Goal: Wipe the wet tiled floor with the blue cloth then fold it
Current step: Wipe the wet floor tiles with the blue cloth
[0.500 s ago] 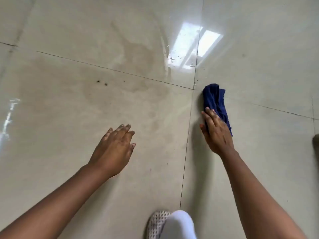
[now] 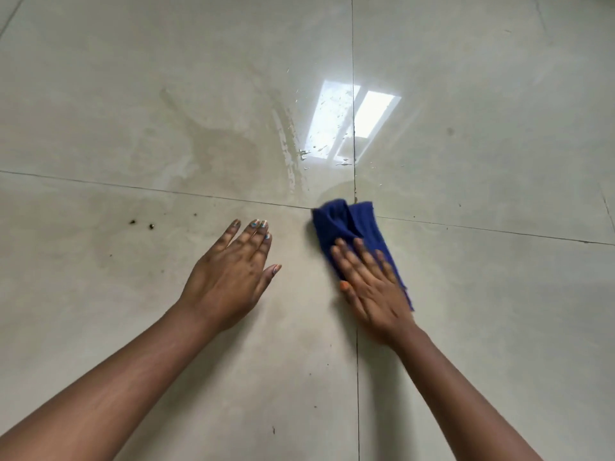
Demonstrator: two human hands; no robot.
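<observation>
- The right hand [image 2: 372, 287] lies flat with its fingers spread on top of the blue cloth [image 2: 352, 227], pressing it onto the tiled floor [image 2: 482, 311]; it is not pinching the fabric.
- The cloth is bunched and creased, sitting right at the crossing of the grout lines [image 2: 357, 377], its far end poking out beyond the fingertips.
- The left hand [image 2: 233, 274] rests open on the tile just beside it, fingers loosely together, apparently as a brace, holding nothing.
- Beyond the cloth, water streaks and droplets [image 2: 293, 151] glisten near the window reflection [image 2: 352, 121], and a darker damp patch [image 2: 216, 144] spreads to the left.
- Two small dark specks [image 2: 142, 223] lie on the near-left tile.
- This looks like the wiping step, with folding not yet begun.
- The next move likely calls for pushing the cloth forward through the streaks under steady palm pressure.
</observation>
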